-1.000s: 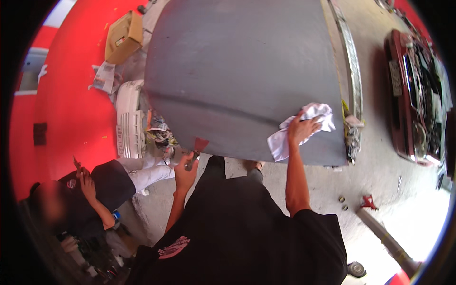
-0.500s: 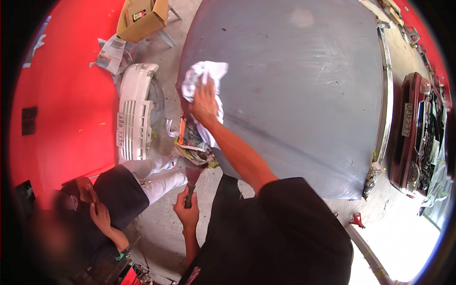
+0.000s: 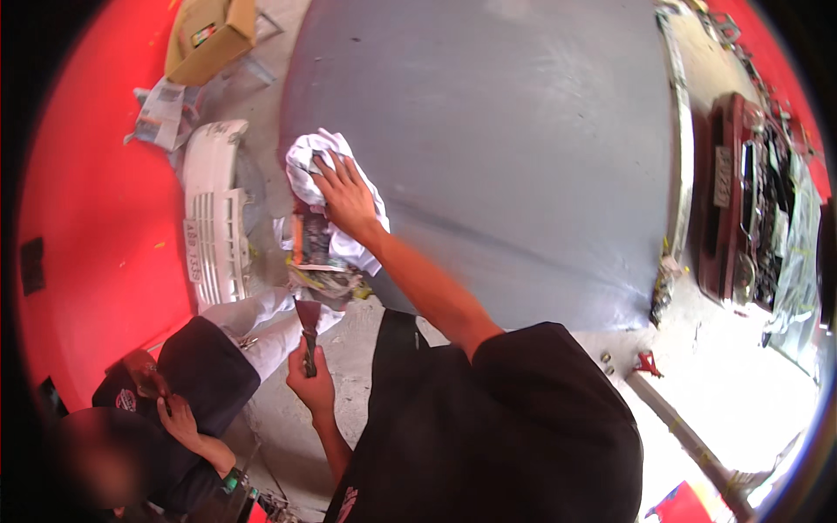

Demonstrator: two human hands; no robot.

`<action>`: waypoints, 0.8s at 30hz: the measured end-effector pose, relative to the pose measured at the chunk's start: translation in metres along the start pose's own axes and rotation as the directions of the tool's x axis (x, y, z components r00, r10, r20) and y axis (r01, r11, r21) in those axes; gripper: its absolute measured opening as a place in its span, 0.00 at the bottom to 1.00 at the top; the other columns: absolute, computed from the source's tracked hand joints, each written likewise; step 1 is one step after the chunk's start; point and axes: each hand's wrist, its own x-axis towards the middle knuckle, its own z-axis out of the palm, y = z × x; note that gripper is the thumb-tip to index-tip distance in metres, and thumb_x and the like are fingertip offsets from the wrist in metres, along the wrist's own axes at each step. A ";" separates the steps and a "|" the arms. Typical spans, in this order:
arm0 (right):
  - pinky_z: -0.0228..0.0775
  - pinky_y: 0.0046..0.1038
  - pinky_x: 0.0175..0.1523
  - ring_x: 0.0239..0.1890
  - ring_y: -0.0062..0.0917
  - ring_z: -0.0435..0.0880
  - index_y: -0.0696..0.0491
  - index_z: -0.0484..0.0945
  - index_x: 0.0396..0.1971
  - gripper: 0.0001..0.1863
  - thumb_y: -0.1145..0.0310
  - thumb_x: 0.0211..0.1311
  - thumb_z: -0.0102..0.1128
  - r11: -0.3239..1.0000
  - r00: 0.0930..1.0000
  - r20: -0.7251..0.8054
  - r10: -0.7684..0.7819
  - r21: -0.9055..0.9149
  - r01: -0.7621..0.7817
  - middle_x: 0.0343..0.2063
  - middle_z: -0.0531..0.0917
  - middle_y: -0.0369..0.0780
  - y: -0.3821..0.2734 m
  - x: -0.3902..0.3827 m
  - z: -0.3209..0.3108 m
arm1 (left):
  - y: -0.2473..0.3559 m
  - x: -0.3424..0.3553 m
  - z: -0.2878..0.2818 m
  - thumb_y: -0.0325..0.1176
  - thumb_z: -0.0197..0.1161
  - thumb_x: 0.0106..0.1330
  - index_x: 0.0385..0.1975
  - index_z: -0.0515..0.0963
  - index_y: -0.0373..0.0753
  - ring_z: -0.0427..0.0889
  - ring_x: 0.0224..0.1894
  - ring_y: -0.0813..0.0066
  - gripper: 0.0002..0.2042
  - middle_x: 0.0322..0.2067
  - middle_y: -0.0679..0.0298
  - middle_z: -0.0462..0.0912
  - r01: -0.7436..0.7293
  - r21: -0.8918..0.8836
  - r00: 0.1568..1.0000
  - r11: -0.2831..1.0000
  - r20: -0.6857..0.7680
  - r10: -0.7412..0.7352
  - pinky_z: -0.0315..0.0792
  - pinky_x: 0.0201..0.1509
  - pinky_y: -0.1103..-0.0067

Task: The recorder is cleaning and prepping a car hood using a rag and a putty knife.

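Note:
My right hand presses on a bunched white cloth, its fingers bent over it. The cloth lies at the left edge of a large grey car panel, and part of it hangs down toward me. Lower and to the left, my left hand grips the dark handle of a putty knife. Its wide reddish-brown blade points away from me, clear of the panel.
A white car bumper, newspaper and a cardboard box lie to the left. A co-worker is at lower left. Wrappings sit below the cloth. A dark red car front stands at right.
The whole view has shifted, so most things appear farther left. My right hand and the cloth have slid slightly toward me along the panel's left edge. The left hand keeps the putty knife.

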 end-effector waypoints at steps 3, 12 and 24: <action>0.45 0.44 0.75 0.72 0.41 0.57 0.52 0.73 0.55 0.37 0.55 0.43 0.75 0.977 0.973 -0.082 0.215 0.011 -0.215 0.67 0.66 0.40 0.032 -0.072 -0.069 | 0.030 -0.001 0.025 0.25 0.62 0.67 0.50 0.77 0.30 0.76 0.38 0.82 0.13 0.36 0.66 0.79 -0.123 -0.033 0.991 0.992 0.053 0.124 0.72 0.37 0.83; 0.48 0.43 0.73 0.66 0.57 0.60 0.59 0.66 0.63 0.35 0.68 0.54 0.65 0.545 0.437 -0.636 0.636 -0.030 -0.838 0.61 0.67 0.60 0.227 -0.370 -0.286 | 0.087 -0.040 0.114 0.24 0.66 0.62 0.45 0.77 0.29 0.81 0.40 0.76 0.13 0.40 0.57 0.84 -0.597 -0.108 0.747 0.795 0.289 0.599 0.74 0.47 0.77; 0.43 0.41 0.77 0.73 0.48 0.52 0.46 0.71 0.60 0.42 0.63 0.38 0.76 0.935 0.934 -0.047 0.353 0.034 -0.352 0.68 0.63 0.45 0.115 -0.264 -0.222 | 0.131 -0.138 0.159 0.24 0.66 0.62 0.45 0.78 0.28 0.82 0.46 0.70 0.13 0.43 0.53 0.83 -0.542 -0.167 0.686 0.823 0.477 0.549 0.73 0.52 0.75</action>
